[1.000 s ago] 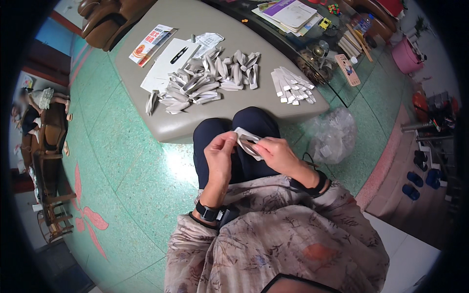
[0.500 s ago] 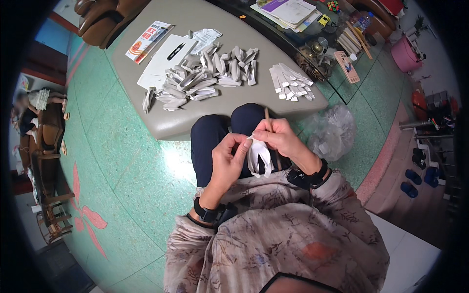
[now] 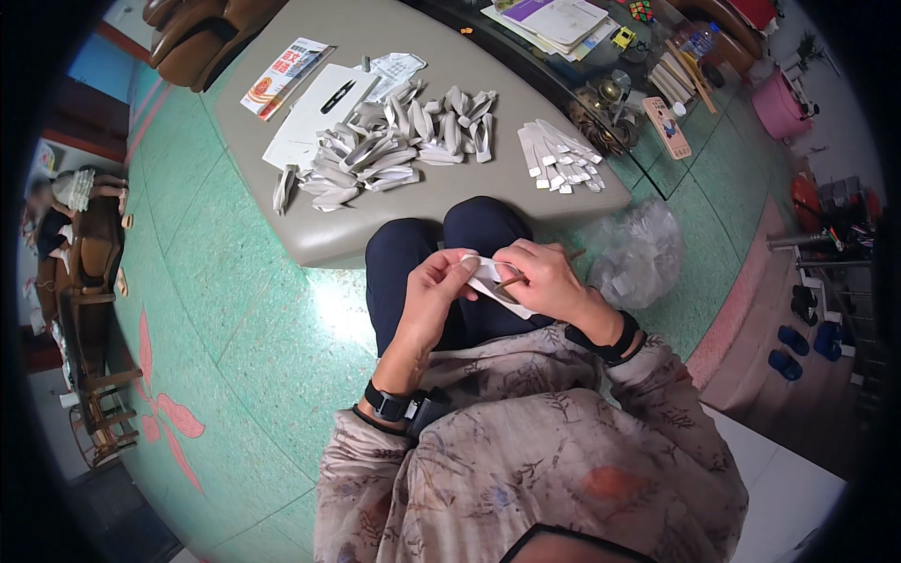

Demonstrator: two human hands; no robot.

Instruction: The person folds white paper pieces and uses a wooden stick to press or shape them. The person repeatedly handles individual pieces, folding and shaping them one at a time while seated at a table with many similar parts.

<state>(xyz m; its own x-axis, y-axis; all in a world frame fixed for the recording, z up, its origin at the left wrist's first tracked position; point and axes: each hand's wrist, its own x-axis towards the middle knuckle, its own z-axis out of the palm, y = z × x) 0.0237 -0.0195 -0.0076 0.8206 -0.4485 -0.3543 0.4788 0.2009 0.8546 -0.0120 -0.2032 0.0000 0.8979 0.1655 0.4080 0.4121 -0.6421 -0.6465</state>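
Above my lap, a white fabric strip bent into a loop (image 3: 484, 273) stretches between my two hands. My left hand (image 3: 433, 293) pinches its left end between thumb and fingers. A thin brown wooden stick (image 3: 511, 281) is gripped in my right hand (image 3: 549, 279); its tip points into the loop, and its other end sticks out past the knuckles. My right fingers also rest against the strip, though the exact contact is hidden. On the grey padded surface beyond my knees lie a heap of grey-white looped strips (image 3: 375, 155) and, to the right, flat white strips (image 3: 560, 157).
Black thread snips (image 3: 338, 98) lie on white paper (image 3: 305, 131) beside a booklet (image 3: 282, 77). A clear plastic bag (image 3: 640, 255) sits right of my knees. A phone in a pink case (image 3: 666, 128) rests on the dark table. Another person (image 3: 70, 202) is at far left.
The loop has turned from hanging downward to lying slantwise between my hands. My right hand has rotated and shifted right, swinging the stick's tip down into the loop.
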